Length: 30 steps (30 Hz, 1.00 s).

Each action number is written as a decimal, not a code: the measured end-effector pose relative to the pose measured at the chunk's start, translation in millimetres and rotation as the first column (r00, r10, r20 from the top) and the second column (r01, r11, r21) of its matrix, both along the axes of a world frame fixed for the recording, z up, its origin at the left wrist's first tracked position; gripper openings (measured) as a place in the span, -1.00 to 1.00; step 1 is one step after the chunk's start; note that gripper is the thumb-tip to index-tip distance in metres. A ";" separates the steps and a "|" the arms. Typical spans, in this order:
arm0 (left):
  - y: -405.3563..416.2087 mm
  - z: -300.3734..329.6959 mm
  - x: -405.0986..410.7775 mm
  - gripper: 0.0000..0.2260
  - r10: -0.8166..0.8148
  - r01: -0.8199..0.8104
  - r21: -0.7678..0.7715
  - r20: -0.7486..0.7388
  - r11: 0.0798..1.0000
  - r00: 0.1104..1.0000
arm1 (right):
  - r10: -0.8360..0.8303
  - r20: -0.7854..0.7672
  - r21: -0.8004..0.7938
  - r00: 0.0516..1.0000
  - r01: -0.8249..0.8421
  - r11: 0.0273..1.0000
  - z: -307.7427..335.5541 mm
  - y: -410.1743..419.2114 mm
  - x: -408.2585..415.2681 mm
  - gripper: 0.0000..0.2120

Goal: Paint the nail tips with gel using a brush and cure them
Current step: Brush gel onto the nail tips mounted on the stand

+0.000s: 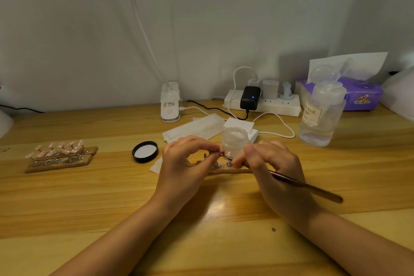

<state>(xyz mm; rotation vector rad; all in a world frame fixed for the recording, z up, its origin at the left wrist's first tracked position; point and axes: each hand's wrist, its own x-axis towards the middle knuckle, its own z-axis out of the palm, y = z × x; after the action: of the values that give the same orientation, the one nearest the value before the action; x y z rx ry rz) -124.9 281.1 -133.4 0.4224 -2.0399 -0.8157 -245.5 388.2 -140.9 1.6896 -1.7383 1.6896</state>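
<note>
A small clear plastic jar of whitish gel (235, 142) stands open and upright at the middle of the wooden bench, just behind a brown wooden holder strip (226, 171) with silver metal studs; what the studs carry is hidden by the fingers. The jar's round black lid with a white liner (145, 151) lies upside down on the bench to its left, apart from it. A slim brush with a reddish-brown metallic handle (307, 187) slants low from the strip out to the right; its bristles cannot be seen. Far left, two more brown wooden strips (59, 159) lie side by side, each carrying a row of pale pink nail tips (60, 148) on silver studs.
</note>
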 end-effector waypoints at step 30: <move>-0.3 -0.2 0.3 -0.81 0.005 -0.005 0.021 0.009 1.000 1.000 | 0.003 0.086 0.055 0.996 -0.008 0.998 6.9 -0.5 2.5 -0.80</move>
<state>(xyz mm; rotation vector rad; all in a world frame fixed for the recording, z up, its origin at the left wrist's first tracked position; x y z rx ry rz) -124.7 280.8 -133.6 0.4441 -2.0391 -0.8345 -242.9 387.7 -134.0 1.6690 -1.8357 1.7576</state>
